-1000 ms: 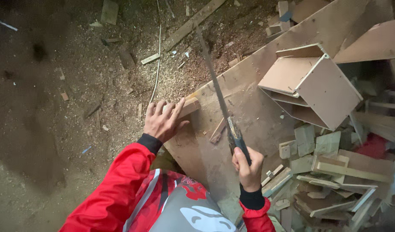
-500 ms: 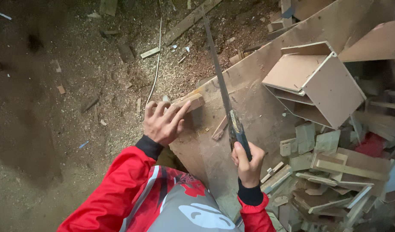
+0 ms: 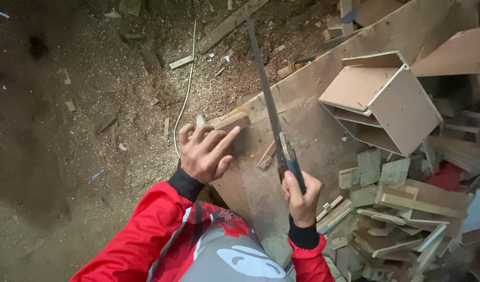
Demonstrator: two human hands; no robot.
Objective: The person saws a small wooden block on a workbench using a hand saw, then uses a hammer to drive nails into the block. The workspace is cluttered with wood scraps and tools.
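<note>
Two hands at work. Our left hand [image 3: 206,154] presses flat, fingers spread, on a small wood block [image 3: 230,122] at the board's [image 3: 302,130] near edge: light, stiff, best pinned from above. Our right hand [image 3: 301,196] is closed around the saw [image 3: 274,112] handle; we judge the blade thin and whippy. Open sawdust floor [image 3: 68,156] lies left, a box [image 3: 386,102] and offcuts crowd right.

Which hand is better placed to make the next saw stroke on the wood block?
Right. The right hand already grips the handsaw, its blade beside the wood block. The left hand is pressing that block against the board.
</note>
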